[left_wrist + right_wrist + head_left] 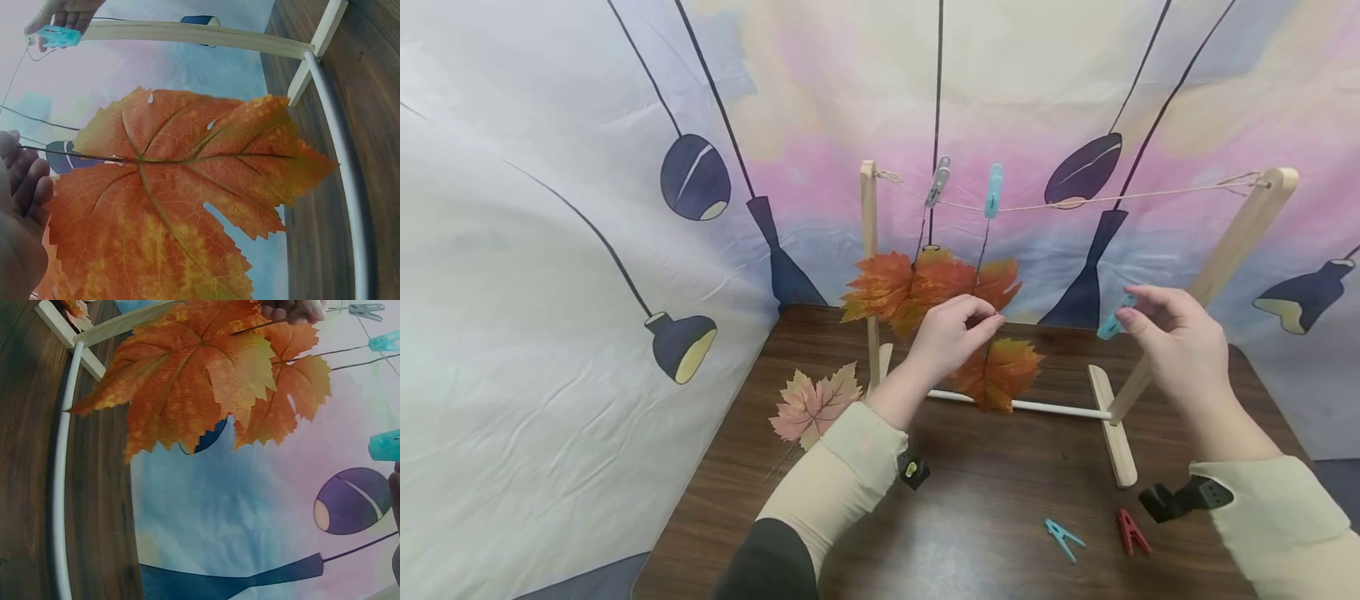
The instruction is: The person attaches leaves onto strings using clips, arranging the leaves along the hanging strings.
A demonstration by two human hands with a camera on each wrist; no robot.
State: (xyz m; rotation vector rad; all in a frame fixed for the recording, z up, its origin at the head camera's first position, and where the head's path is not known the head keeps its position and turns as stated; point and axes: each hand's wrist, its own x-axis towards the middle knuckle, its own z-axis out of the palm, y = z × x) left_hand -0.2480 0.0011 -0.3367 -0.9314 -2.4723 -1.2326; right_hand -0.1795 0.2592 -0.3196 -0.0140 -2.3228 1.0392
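Observation:
In the head view the left hand pinches the dark stem of an orange leaf, which hangs below its fingertips. That leaf fills much of the left wrist view. To the right, the right hand holds a light blue clothespin between thumb and fingers. A string runs between two wooden posts above both hands. A grey clothespin and another blue clothespin are on the string, with orange leaves hanging beneath by their stems.
A pink leaf lies on the brown table at the left. Near the front right lie a blue clothespin and a red clothespin. The rack's right post stands behind the right hand; a white rod joins its feet.

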